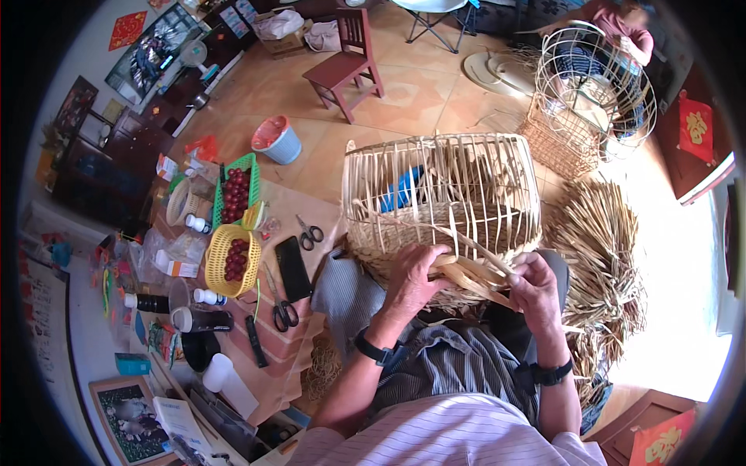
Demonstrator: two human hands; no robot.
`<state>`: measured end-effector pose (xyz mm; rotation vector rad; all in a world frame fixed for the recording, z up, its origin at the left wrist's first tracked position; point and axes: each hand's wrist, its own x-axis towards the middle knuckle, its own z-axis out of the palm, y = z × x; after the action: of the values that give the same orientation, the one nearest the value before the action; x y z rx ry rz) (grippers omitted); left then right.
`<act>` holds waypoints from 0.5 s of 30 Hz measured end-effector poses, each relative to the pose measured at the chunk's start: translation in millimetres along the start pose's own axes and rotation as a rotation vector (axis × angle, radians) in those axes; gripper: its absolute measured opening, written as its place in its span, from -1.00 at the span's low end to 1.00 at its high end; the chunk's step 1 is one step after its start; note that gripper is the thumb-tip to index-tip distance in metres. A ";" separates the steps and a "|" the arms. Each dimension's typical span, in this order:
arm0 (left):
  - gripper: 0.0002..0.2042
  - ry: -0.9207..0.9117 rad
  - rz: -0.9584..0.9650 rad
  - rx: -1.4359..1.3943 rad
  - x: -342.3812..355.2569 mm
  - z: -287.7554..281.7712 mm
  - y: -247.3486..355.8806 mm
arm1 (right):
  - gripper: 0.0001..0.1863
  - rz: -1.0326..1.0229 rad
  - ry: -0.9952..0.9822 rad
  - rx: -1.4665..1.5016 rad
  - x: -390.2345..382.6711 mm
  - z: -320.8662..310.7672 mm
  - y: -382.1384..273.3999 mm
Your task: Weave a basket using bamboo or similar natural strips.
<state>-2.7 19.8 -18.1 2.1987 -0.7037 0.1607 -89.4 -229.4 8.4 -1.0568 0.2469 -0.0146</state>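
A half-woven straw basket (435, 229) rests across my lap. Its near part is densely woven, and bare upright stakes form an open grid farther away. My left hand (413, 278) lies against the near side of the basket, its fingers closed on flat pale straw strands (474, 281). On the right, my right hand (536, 289) pinches a twisted straw strand beside the basket's right corner. Something blue (402, 189) shows through the stakes inside the basket, along with loose straw.
A large straw bundle (598, 256) lies to my right. On the table (299, 203) at left are scissors (281, 304), a black phone (293, 268), and fruit in green (250, 167) and yellow (214, 268) baskets. Beyond stand a bin (278, 147), a chair (347, 71) and a person with a wire frame (645, 97).
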 end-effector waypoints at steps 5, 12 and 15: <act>-0.62 -0.022 0.209 0.375 6.2 -34.4 8.5 | -0.66 -0.071 -0.169 -1.023 13.5 21.2 -10.6; -0.72 -0.073 0.161 0.269 26.4 -32.2 30.1 | -0.81 0.026 -0.138 -0.665 21.9 20.7 -6.2; -0.64 -0.159 0.099 0.407 30.4 -30.3 32.2 | -0.81 0.163 -0.007 -0.179 10.5 -15.2 -23.2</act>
<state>9.0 12.1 33.7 2.5855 -0.9349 0.1946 -79.9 -255.3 19.3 -1.2116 0.3318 0.1604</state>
